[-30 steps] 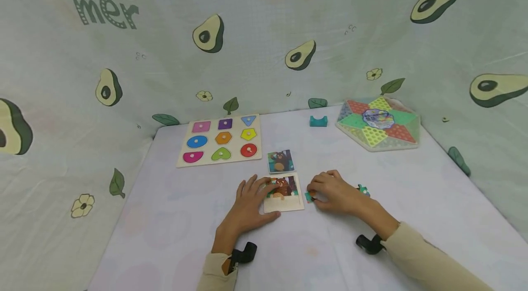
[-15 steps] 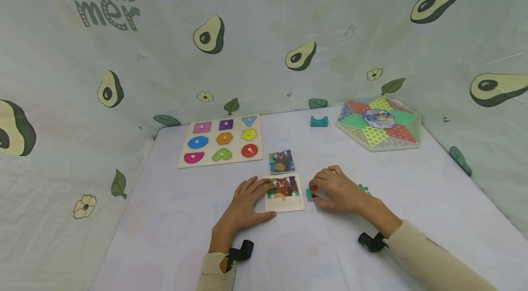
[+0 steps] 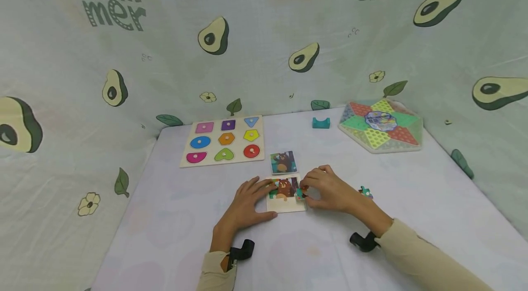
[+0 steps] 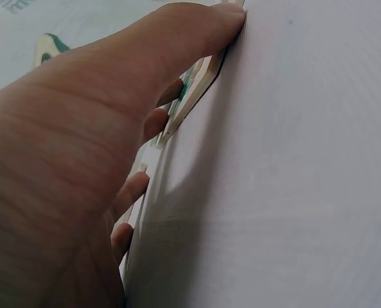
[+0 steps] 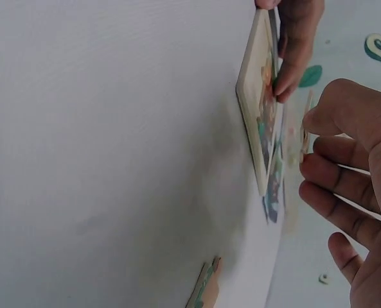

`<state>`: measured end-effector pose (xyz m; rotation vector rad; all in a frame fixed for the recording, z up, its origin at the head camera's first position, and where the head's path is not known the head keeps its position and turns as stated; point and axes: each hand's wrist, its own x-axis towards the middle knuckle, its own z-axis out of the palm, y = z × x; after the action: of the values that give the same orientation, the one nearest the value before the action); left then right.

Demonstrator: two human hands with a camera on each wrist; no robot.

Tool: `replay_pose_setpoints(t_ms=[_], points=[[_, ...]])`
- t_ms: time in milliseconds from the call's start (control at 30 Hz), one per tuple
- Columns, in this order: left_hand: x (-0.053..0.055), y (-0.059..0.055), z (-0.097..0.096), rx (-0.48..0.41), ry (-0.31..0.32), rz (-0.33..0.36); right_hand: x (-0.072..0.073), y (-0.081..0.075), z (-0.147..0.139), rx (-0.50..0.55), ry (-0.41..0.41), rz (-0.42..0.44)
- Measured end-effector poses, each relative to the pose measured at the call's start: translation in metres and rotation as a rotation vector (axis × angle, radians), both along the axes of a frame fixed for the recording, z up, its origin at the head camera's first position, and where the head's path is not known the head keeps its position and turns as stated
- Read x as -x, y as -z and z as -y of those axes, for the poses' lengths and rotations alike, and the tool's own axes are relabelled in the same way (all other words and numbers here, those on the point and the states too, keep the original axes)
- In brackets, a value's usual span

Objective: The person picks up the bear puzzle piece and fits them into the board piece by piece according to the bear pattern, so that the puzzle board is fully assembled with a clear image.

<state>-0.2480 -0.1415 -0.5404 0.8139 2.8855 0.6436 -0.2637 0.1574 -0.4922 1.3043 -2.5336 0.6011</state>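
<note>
A small wooden puzzle board (image 3: 286, 207) with a brown bear picture in its recess lies in front of me. My left hand (image 3: 244, 204) rests at its left side, fingertips on the picture's upper left and thumb near the lower edge. Between thumb and fingers, my right hand (image 3: 332, 192) pinches a teal and brown jigsaw piece (image 3: 300, 194) over the board's right side. In the right wrist view the pinched piece (image 5: 306, 131) appears edge-on, held above the board (image 5: 249, 83). The lower strip of the recess shows bare wood. Another jigsaw piece (image 3: 365, 192) lies beyond my right wrist.
A square bear picture (image 3: 283, 162) lies directly behind the board. Farther back are a peg board (image 3: 210, 148) of coloured shapes at left, a teal notched block (image 3: 321, 123) and a hexagonal patterned puzzle (image 3: 379, 126) at right. A printed cloth (image 3: 255, 80) hangs behind the table.
My right hand has lifted the jigsaw piece from the table right of the board and carried it left over the board's right edge. My left hand stays at the board.
</note>
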Motion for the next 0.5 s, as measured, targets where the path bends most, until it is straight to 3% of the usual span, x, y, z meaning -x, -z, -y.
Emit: replay_pose_setpoints(t_ms=[500], points=[[0.000,-0.001,0.003,-0.001,0.006,0.005,0.001,-0.002,0.024,-0.040,-0.017,-0.009]])
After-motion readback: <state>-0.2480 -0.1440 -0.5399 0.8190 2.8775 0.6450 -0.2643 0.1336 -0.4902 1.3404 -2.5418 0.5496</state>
